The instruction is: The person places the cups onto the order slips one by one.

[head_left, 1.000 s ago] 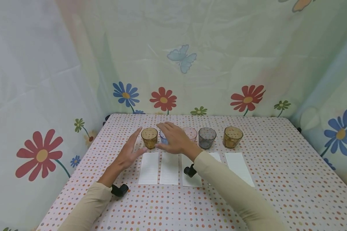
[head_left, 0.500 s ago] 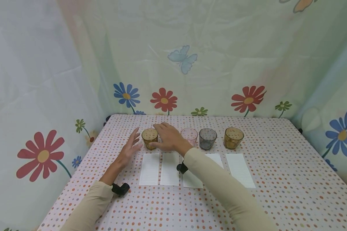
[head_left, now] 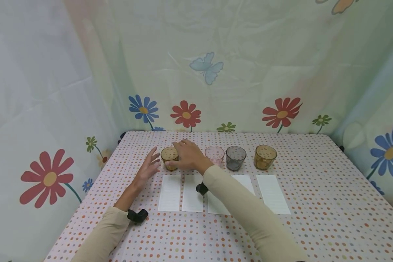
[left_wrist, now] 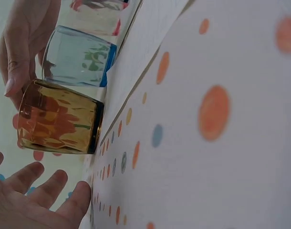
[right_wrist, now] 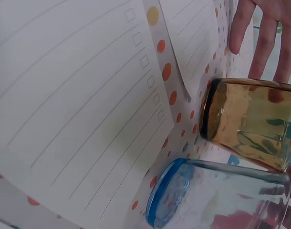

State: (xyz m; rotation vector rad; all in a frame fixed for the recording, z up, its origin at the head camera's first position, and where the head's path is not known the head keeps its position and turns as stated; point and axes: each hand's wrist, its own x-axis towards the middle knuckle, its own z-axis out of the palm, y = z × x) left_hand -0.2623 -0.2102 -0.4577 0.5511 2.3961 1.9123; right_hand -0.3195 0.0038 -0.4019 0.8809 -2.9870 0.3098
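Note:
In the head view several tumblers stand in a row on the table. My left hand (head_left: pixel 145 171) is just left of the leftmost amber glass (head_left: pixel 169 154), its fingers spread and apart from it. My right hand (head_left: pixel 189 156) hovers over the blue-tinted glass (left_wrist: pixel 78 57), mostly hiding it from the head view. That hand's thumb and fingers lie near the amber glass's rim; whether they touch it I cannot tell. The left wrist view shows the amber glass upright beside the blue one. Right of my right hand are a pink glass (head_left: pixel 215 154) and a grey glass (head_left: pixel 235 158).
Farther right stands another amber glass (head_left: pixel 265 158). White lined paper sheets (head_left: pixel 169 193) lie in a row before the glasses, some partly under my right sleeve (head_left: pixel 242 207). A flowered cloth backdrop (head_left: pixel 249 72) hangs behind the dotted table (head_left: pixel 327 189).
My right hand has shifted left, from over the blue glass toward the leftmost amber glass. My left hand's fingers have drawn slightly away from the amber glass. The glasses stay in place.

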